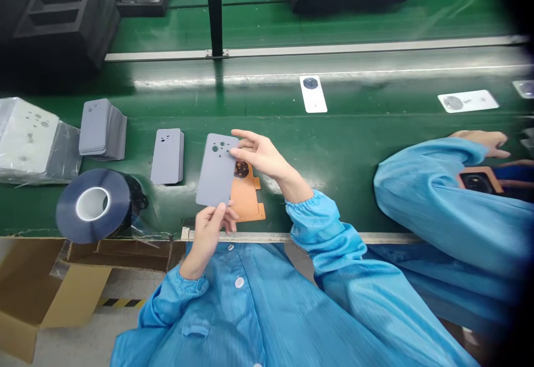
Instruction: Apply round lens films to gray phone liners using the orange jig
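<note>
Between both hands is a thin grey phone back panel (217, 172) with several holes near its top. My left hand (211, 225) pinches its bottom edge, and my right hand (261, 158) grips its upper right corner between thumb and fingers. Partly hidden beneath the panel, an orange fixture (247, 197) with a dark round camera part at its top lies on the green bench (334, 189). To the left stands a short stack of matching grey panels (167, 155).
A taller panel stack (102, 129), a plastic-wrapped block (31, 139) and a film roll (94, 206) sit at left. White phone backs (314, 94) lie farther back. A co-worker's sleeve (450, 178) reaches in at right. An open carton (54, 294) is below the bench edge.
</note>
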`<state>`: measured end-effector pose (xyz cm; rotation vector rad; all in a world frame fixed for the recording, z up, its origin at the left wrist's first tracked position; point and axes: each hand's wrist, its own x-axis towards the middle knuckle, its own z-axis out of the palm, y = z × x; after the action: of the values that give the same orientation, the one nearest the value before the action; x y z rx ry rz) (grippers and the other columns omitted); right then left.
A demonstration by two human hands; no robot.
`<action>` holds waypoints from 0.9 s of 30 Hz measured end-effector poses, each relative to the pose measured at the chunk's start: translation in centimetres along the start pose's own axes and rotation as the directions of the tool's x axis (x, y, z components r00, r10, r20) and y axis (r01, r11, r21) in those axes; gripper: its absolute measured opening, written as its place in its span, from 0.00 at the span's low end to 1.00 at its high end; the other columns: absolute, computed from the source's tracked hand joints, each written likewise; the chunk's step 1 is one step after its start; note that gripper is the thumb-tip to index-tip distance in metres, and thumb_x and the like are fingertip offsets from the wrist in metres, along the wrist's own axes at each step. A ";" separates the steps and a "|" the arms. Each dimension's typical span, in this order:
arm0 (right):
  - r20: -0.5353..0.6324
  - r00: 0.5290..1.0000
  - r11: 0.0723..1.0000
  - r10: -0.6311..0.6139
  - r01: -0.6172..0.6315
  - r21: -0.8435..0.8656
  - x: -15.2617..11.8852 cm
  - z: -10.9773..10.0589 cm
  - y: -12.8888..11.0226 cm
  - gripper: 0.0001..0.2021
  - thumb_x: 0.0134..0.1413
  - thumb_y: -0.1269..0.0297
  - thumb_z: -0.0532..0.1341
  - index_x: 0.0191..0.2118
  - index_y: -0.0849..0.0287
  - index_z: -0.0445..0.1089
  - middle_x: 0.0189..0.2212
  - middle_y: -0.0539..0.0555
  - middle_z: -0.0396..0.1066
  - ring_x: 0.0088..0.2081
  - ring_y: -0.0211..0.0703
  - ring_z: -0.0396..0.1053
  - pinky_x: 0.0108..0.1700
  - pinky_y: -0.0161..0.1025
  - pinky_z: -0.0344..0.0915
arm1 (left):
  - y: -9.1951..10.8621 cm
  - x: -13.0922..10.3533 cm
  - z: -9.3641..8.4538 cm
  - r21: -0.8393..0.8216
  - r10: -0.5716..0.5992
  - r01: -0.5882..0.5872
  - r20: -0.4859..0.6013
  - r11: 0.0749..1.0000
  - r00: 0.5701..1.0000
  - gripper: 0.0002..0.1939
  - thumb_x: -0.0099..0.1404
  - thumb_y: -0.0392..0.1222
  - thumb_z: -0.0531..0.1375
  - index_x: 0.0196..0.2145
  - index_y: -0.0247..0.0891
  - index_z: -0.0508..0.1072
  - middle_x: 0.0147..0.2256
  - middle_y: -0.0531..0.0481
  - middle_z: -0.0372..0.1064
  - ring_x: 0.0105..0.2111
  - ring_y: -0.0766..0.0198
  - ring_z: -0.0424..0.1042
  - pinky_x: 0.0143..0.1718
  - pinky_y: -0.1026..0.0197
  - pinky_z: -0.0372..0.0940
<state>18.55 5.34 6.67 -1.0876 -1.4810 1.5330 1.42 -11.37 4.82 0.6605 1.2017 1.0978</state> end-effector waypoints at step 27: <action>0.092 0.964 0.514 -0.248 0.212 -0.831 -3.5 -0.8 3.4 0.23 0.60 0.72 0.58 0.61 0.62 0.72 0.67 0.69 0.60 0.67 0.64 0.60 0.67 0.62 0.60 | -2.5 0.4 -1.4 0.753 0.108 -0.603 0.644 -0.264 0.757 0.35 0.70 0.28 0.55 0.72 0.47 0.60 0.75 0.35 0.44 0.75 0.41 0.44 0.68 0.30 0.54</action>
<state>20.80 2.22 3.58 -1.3281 -2.3200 0.5261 0.87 -12.10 2.05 2.5953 1.3712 0.1176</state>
